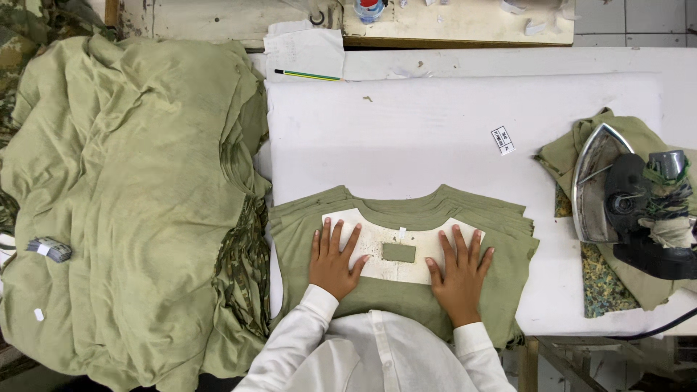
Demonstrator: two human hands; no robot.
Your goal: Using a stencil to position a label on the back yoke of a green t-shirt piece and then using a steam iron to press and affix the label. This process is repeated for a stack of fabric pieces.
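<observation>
Both hands (330, 258) (459, 276) flat on template (377, 250) (white)

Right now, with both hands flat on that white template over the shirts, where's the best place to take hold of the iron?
Probably the dark handle of the iron, coming from the left with the right hand. It rests tipped on olive cloth, soleplate facing the shirts; avoid that metal face. Fingers wrap around the handle.

counter (435, 123): white, padded | on it we see: stack of olive shirts (508, 239), iron (624, 199) on cloth scraps, pencil (306, 74), paper tag (502, 140), heap of olive fabric (131, 203) at left
</observation>
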